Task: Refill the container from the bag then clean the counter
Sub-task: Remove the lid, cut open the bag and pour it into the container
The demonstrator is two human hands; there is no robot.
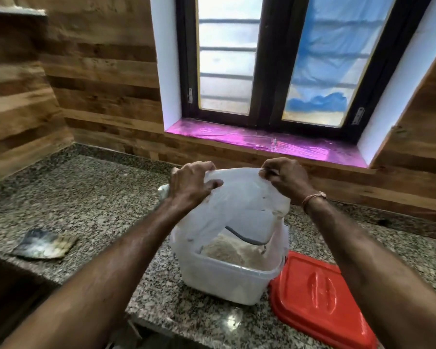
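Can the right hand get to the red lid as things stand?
Probably not yet: the right hand is pinching the bag over the container. The red lid lies bare on the counter below that arm, so once freed, likely yes.

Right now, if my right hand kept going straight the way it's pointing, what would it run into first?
Likely the left hand: the right hand points leftward along the bag top both are gripping, though depth is hard to judge.
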